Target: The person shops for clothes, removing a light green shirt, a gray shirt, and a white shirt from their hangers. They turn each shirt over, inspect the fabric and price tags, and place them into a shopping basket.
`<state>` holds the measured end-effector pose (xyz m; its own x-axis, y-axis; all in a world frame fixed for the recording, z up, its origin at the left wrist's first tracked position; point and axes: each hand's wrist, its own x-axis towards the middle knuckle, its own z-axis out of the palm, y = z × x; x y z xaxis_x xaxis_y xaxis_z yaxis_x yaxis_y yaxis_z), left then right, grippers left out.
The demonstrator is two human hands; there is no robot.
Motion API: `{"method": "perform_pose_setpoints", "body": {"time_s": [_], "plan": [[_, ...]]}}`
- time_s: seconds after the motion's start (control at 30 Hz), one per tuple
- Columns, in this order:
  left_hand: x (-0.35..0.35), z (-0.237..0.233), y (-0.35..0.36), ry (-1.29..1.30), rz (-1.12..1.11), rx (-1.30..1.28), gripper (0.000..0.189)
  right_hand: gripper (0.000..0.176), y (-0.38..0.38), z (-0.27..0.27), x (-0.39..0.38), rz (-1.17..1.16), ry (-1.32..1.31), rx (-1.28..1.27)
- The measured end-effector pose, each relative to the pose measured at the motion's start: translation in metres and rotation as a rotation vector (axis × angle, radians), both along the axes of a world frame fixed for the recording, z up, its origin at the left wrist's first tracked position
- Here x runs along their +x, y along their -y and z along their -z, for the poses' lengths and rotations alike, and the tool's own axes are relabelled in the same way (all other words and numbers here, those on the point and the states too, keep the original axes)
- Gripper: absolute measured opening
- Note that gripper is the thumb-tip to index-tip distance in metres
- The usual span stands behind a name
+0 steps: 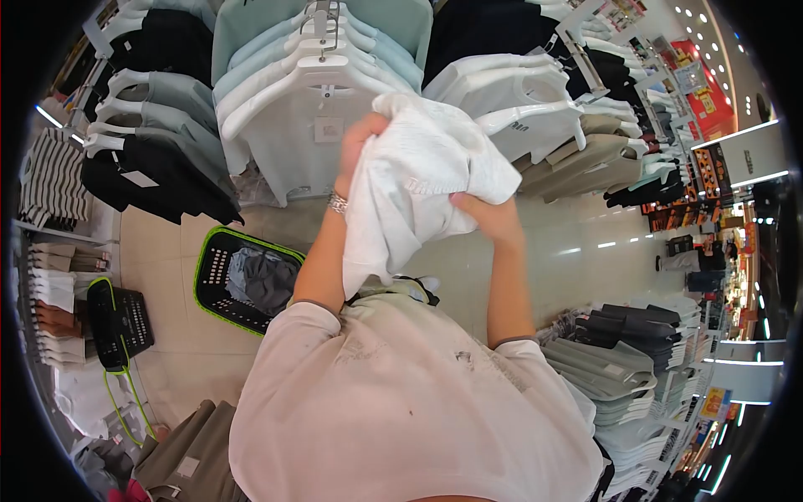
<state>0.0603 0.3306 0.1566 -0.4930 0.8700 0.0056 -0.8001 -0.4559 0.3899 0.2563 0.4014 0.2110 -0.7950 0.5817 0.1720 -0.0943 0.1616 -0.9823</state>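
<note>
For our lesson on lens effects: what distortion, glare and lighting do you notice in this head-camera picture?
Head view: strong fisheye, black corners, racks bending round the edges; ceiling lights glare off the glossy floor; even shop light; the white shirt in the left hand and right hand is sharp but nearly washed out.

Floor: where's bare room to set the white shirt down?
Bare tile left of the green-rimmed basket, and a strip between the hanging T-shirts and the folded stacks at right. Crowded: the basket holds grey clothes; left hand and right hand grip the white shirt.
</note>
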Motion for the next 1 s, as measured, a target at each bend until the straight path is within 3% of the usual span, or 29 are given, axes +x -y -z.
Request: {"method": "perform_pose_setpoints", "body": {"time_s": [0.17,0.23,0.37,0.4,0.5,0.53,0.63,0.83,0.93,1.0], "plan": [[-0.015,-0.013,0.019,0.031,0.109,0.064,0.015,0.056,-0.009,-0.015,0.008,-0.037,-0.032,-0.009],[-0.014,-0.02,0.025,-0.089,0.167,0.089,0.02,0.052,-0.004,-0.015,0.006,-0.07,-0.17,-0.136],[0.005,-0.034,0.04,-0.255,0.187,0.14,0.035,0.053,0.006,-0.02,0.004,0.05,-0.208,-0.176],[-0.002,-0.035,0.044,-0.648,0.152,0.126,0.045,0.054,0.007,-0.024,0.003,0.057,-0.204,-0.158],[-0.006,-0.044,0.044,-1.267,0.45,-0.054,0.047,0.054,0.006,-0.024,0.005,0.073,-0.208,-0.166],[-0.002,-0.047,0.044,-1.294,0.443,-0.08,0.044,0.053,0.006,-0.023,0.006,0.075,-0.21,-0.18],[0.016,-0.054,0.041,-1.038,0.203,-0.049,0.036,0.053,0.012,-0.028,0.005,0.11,-0.285,-0.233],[0.03,-0.059,0.031,-0.601,0.212,-0.041,0.034,0.056,0.012,-0.023,0.008,0.127,-0.259,-0.315],[0.036,-0.067,0.033,-0.511,0.227,-0.008,0.035,0.057,0.015,-0.018,0.011,0.092,-0.268,-0.312],[0.037,-0.064,0.031,-0.605,0.169,0.1,0.035,0.058,0.017,-0.02,0.012,0.095,-0.27,-0.32]]}}
